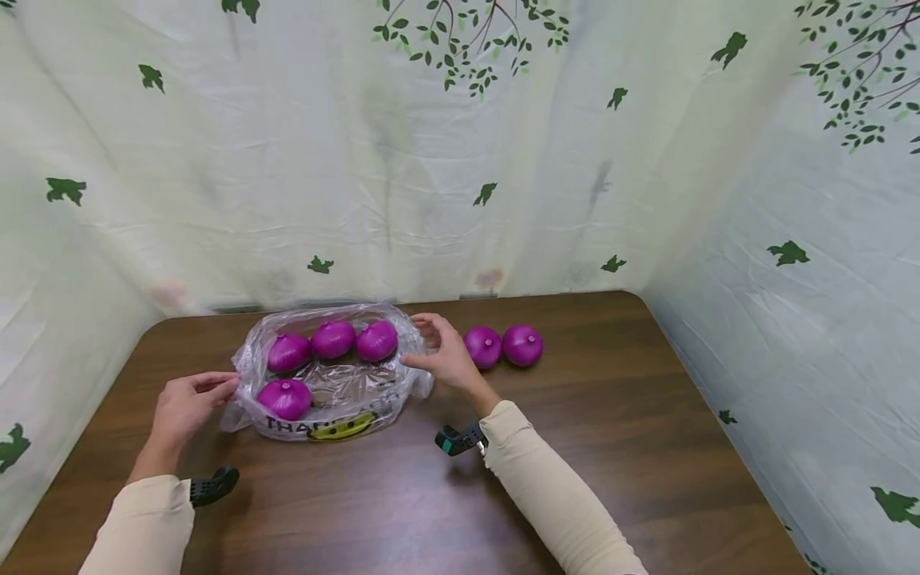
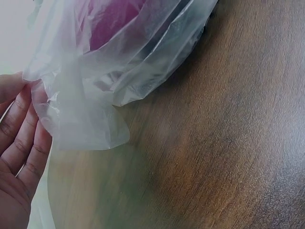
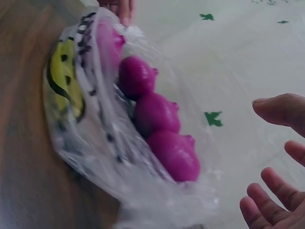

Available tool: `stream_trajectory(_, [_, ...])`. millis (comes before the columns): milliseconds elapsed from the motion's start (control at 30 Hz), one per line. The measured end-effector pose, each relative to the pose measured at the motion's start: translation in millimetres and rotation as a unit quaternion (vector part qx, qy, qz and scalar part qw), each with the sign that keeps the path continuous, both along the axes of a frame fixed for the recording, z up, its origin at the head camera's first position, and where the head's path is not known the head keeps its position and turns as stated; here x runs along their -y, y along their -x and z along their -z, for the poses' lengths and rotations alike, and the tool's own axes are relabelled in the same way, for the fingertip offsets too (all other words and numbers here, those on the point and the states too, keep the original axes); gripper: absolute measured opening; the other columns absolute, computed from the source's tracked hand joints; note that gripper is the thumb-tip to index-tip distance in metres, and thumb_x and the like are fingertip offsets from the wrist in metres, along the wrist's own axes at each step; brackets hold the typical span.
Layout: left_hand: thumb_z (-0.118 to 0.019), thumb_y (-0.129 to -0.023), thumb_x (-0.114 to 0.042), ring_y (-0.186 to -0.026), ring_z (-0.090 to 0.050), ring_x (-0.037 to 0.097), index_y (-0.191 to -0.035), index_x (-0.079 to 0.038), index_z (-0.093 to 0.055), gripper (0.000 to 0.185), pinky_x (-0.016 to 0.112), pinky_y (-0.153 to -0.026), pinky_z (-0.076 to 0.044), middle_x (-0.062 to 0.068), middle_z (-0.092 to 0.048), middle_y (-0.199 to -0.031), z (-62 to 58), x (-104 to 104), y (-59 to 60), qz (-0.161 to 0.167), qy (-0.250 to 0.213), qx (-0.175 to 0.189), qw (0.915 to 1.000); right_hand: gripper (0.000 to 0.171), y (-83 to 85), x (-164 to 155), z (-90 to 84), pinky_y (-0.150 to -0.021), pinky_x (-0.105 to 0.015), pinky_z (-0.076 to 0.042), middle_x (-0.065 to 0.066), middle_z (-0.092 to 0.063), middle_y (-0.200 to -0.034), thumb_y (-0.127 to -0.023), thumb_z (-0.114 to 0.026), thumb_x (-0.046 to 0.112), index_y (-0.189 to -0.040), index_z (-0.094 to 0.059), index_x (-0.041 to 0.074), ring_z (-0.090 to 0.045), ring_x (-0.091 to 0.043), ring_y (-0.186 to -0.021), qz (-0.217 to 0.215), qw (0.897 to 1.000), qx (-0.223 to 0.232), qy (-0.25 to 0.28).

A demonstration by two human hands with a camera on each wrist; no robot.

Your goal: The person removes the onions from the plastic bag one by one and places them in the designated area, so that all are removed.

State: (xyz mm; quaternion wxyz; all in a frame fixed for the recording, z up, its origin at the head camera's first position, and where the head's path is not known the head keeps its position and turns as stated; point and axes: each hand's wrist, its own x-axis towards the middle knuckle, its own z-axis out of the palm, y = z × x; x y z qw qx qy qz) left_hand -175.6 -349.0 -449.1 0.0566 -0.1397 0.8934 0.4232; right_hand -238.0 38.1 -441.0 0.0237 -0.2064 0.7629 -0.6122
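Bag: clear plastic bag (image 1: 338, 391) is lying on the tabletop (image 1: 575, 447), four purple onions (image 1: 332, 339) showing inside.
Left hand (image 1: 188, 407): my fingers (image 2: 21, 119) are pinching the bag's left edge.
Right hand (image 1: 447, 355): my fingers are hovering loosely spread at the right rim (not gripping).
Handling: I'm judging it thin, floppy, slippery; hold the rim.
Loose: two onions (image 1: 503, 346) are sitting right of it.

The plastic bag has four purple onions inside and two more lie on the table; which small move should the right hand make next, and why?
Probably the right hand, open beside the plastic bag, should reach right for the nearer of the two loose onions. The left hand holds the bag's left edge, and the four bagged onions suggest filling.
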Motion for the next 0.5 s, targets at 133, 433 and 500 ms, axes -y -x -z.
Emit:
stream_trajectory(133, [-0.054,-0.096,-0.046,-0.107,-0.054,0.042,-0.128,0.007,-0.055,0.062,0.055,-0.088,-0.045,0.029,-0.057,-0.121,0.0,-3,0.8,0.001,-0.002,-0.002,1.0000,0.065,-2.8,7,6.7,-0.097,-0.050,-0.042,-0.025,-0.051,-0.132,-0.077,-0.078,0.003,-0.133,-0.047,-0.003,-0.050,-0.039,-0.118,-0.004,1.000,0.002,0.004])
stream_trajectory(433, [-0.054,-0.097,-0.042,-0.104,-0.055,0.041,-0.127,0.008,-0.056,0.058,0.051,-0.085,-0.047,0.028,-0.060,-0.117,0.5,-2,0.6,-0.001,0.005,-0.003,1.0000,0.063,-2.6,27,16.0,-0.097,-0.051,-0.042,-0.024,-0.053,-0.129,-0.077,-0.079,0.005,-0.133,-0.049,-0.002,-0.050,-0.040,-0.117,-0.010,1.000,0.002,0.003])
stream_trajectory(500, [-0.054,-0.097,-0.043,-0.104,-0.055,0.041,-0.126,0.007,-0.056,0.058,0.050,-0.084,-0.047,0.028,-0.060,-0.116,1.0,-1,0.9,0.000,0.006,-0.004,1.0000,0.063,-2.4,32,17.3,-0.097,-0.050,-0.043,-0.021,-0.054,-0.129,-0.077,-0.080,0.006,-0.132,-0.050,0.000,-0.051,-0.038,-0.116,-0.005,1.000,0.003,-0.005])
